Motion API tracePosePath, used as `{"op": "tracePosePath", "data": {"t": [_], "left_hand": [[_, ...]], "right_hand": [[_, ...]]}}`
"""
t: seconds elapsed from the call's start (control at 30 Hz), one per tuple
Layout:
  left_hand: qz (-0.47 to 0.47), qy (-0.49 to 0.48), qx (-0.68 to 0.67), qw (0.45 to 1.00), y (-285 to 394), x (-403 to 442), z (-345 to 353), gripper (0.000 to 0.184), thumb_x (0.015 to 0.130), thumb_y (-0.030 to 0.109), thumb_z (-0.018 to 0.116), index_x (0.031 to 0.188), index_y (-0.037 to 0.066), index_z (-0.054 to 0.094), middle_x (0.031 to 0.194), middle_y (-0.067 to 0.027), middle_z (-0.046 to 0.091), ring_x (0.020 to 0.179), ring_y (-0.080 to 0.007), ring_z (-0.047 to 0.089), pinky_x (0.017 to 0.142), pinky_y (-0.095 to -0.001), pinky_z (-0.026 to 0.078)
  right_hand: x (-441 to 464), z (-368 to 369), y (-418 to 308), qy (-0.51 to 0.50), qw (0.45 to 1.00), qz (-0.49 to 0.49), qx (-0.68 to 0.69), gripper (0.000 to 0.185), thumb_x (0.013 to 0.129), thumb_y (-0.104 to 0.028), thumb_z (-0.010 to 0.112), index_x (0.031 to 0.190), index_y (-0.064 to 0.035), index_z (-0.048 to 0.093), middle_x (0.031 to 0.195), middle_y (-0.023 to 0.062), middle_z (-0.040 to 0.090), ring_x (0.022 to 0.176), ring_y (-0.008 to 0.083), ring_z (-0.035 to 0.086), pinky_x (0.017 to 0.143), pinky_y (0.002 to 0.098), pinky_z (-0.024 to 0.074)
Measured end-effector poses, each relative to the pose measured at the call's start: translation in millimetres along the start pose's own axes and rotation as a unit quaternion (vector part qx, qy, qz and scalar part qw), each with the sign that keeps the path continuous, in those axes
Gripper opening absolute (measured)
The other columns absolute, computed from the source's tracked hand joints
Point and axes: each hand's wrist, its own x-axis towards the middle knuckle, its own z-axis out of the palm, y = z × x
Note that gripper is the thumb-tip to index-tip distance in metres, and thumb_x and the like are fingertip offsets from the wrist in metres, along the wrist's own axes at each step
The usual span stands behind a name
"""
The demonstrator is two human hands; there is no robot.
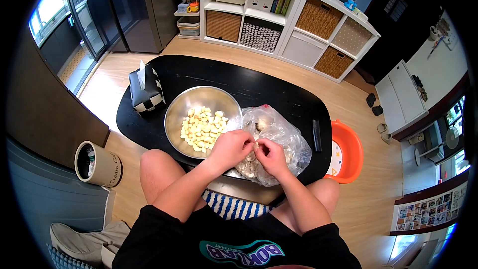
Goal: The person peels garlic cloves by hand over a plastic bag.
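My left hand and my right hand meet over the table, fingertips pinched together on a small garlic clove, mostly hidden by the fingers. Just left of them a steel bowl holds many pale, peeled garlic cloves. Under and beside my hands lies a clear plastic bag, crumpled open, with whole garlic and papery skins inside. My left forearm passes over the bowl's near right edge.
The black oval table carries a checkered tissue box at left and a dark narrow object at right. An orange basin stands beyond the right edge. A cream bin is on the floor at left.
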Motion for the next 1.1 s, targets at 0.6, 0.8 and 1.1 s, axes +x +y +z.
{"op": "tracePosePath", "data": {"t": [0.6, 0.8, 1.1], "left_hand": [[0.008, -0.063, 0.018, 0.998, 0.1, -0.2, -0.9, 0.01, 0.079, 0.013, 0.07, 0.083, 0.005, 0.072, 0.078, -0.0127, 0.07, 0.072, -0.0296, 0.069, 0.067, -0.0372, 0.055], [0.012, -0.079, 0.016, 0.997, -1.7, -0.4, -1.2, 0.009, 0.078, 0.012, 0.07, 0.083, 0.005, 0.072, 0.077, -0.0128, 0.07, 0.072, -0.0294, 0.069, 0.067, -0.0371, 0.056], [0.005, -0.083, 0.021, 0.996, -1.8, -0.7, -1.0, 0.01, 0.077, 0.012, 0.069, 0.081, 0.004, 0.072, 0.076, -0.0132, 0.069, 0.072, -0.0301, 0.069, 0.067, -0.0377, 0.056]], "right_hand": [[0.9, -8.4, -5.3, -0.031, 0.997, -0.045, -0.063, 0.014, 0.074, -0.011, 0.066, 0.081, 0.0006, 0.065, 0.068, 0.0145, 0.059, 0.059, 0.0274, 0.058, 0.057, 0.0366, 0.0467], [1.5, -9.8, -3.4, -0.05, 0.996, -0.042, -0.058, 0.015, 0.072, -0.012, 0.067, 0.079, 0.0011, 0.065, 0.067, 0.0152, 0.058, 0.059, 0.028, 0.058, 0.057, 0.0369, 0.0466], [2.5, -9.2, -1.8, -0.057, 0.994, -0.064, -0.063, 0.014, 0.072, -0.009, 0.066, 0.08, 0.0018, 0.065, 0.067, 0.0143, 0.06, 0.056, 0.0219, 0.058, 0.055, 0.0331, 0.0459]]}}
